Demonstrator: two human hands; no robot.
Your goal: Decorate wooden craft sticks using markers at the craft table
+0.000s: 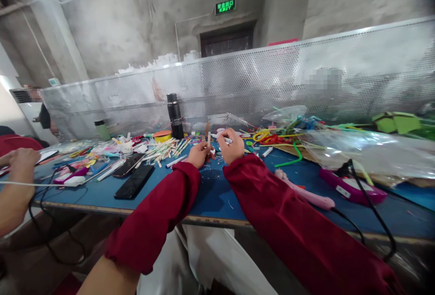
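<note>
Both my arms wear dark red sleeves and reach out over a blue table (210, 195). My left hand (200, 153) is closed around a thin wooden stick (207, 132) that stands upright. My right hand (231, 145) is closed on a white pen-like stick (219, 138) whose tip points left toward the wooden stick. The two hands are close together, almost touching. A heap of loose wooden and white sticks (163, 151) lies just left of my left hand.
Two black phones (134, 181) lie at the left. A black flask (175, 116) and a green cup (101, 129) stand at the back. A pink glue gun (306, 193), a purple tool (350, 187), coloured straws (275, 138) and plastic bags (367, 150) lie at the right. Another person's hand (20, 163) rests at far left. A perforated metal screen (272, 82) backs the table.
</note>
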